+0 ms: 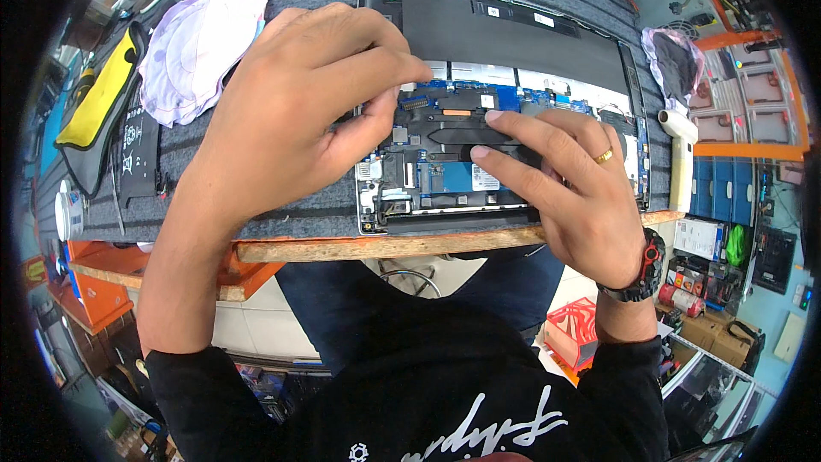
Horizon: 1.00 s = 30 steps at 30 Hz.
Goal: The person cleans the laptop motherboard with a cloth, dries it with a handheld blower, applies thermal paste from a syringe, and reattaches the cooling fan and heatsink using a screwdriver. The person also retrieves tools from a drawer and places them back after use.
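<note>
"What is shown in the head view?"

"An opened laptop [522, 43] is seen lying flat on the table [385, 249], its blue board [457, 178] exposed, with a grey ribbed cloth [299, 197] spread beneath."

"How is the left hand [295, 98] placed?"

"It is held over the laptop's left side, the index fingertip brought to the board's upper edge. The grip is narrow, thumb and fingers being curled close; whether anything small is pinched cannot be told."

"And the right hand [581, 175]?"

"It is laid over the middle of the board. Two fingertips are rested near the black heat pipe, set slightly apart, and nothing is seen between them. A dark watch [646, 269] is worn on that wrist."

"What is placed around?"

"To the left, a crumpled pale cloth [201, 47], a black battery [139, 154] and a yellow-and-black pouch [101, 107] are seen; to the right, a cream-coloured tool [682, 171] is laid just beside the laptop."
</note>
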Each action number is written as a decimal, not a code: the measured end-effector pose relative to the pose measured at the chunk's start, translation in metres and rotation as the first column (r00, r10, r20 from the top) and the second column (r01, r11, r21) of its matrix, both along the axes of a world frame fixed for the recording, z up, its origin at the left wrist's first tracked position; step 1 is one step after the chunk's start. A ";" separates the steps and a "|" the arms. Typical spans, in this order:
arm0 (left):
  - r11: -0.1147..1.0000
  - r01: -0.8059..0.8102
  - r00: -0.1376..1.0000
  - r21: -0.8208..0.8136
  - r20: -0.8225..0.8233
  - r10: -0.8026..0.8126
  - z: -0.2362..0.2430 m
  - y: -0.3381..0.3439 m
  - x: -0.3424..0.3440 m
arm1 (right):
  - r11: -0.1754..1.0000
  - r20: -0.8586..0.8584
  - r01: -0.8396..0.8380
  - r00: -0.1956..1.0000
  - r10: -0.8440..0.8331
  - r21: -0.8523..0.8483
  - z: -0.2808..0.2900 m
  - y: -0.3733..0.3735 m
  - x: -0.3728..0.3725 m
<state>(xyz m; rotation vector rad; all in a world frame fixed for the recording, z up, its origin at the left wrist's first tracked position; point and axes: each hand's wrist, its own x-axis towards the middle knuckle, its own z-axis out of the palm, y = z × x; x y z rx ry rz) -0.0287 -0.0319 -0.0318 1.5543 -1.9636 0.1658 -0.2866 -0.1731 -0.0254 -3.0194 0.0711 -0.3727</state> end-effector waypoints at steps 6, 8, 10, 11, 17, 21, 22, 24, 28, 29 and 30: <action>1.000 0.024 1.000 0.013 0.005 -0.024 -0.004 0.004 0.002 | 1.000 -0.033 0.014 0.999 -0.013 0.022 0.004 0.007 0.005; 0.995 0.083 0.996 0.046 0.011 -0.084 -0.004 0.005 0.002 | 1.000 -0.031 0.009 0.999 -0.009 0.014 0.004 0.008 0.005; 0.978 0.193 0.981 0.086 0.012 -0.194 -0.001 0.004 0.001 | 1.000 -0.029 0.007 1.000 -0.007 0.009 0.004 0.008 0.004; 0.967 0.226 0.974 0.114 0.005 -0.228 -0.001 0.005 0.000 | 1.000 -0.028 0.008 1.000 -0.008 0.008 0.004 0.008 0.004; 0.941 0.222 0.974 0.257 -0.005 -0.228 0.004 0.007 -0.015 | 0.997 0.107 0.034 0.993 -0.042 0.075 0.018 -0.010 -0.006; 0.931 0.229 0.972 0.284 -0.021 -0.233 0.007 0.004 -0.028 | 0.966 0.211 0.200 0.950 -0.231 0.162 0.048 -0.057 -0.068; 0.928 0.227 0.973 0.295 -0.021 -0.231 0.008 0.004 -0.030 | 0.962 0.193 0.213 0.950 -0.244 0.170 0.046 -0.063 -0.079; 0.922 0.214 0.975 0.323 -0.016 -0.220 0.010 0.004 -0.034 | 0.972 0.110 0.222 0.967 -0.229 0.070 0.043 -0.066 -0.097; 0.920 0.223 0.972 0.321 -0.004 -0.234 0.007 0.001 -0.033 | 0.970 -0.020 0.233 0.972 -0.232 0.062 0.026 -0.060 -0.118; 0.919 0.229 0.971 0.321 -0.004 -0.240 0.007 0.000 -0.033 | 0.972 -0.028 0.227 0.974 -0.226 0.066 0.021 -0.059 -0.120; 0.918 0.230 0.970 0.322 -0.002 -0.242 0.008 0.000 -0.032 | 0.973 -0.027 0.221 0.975 -0.220 0.070 0.018 -0.058 -0.122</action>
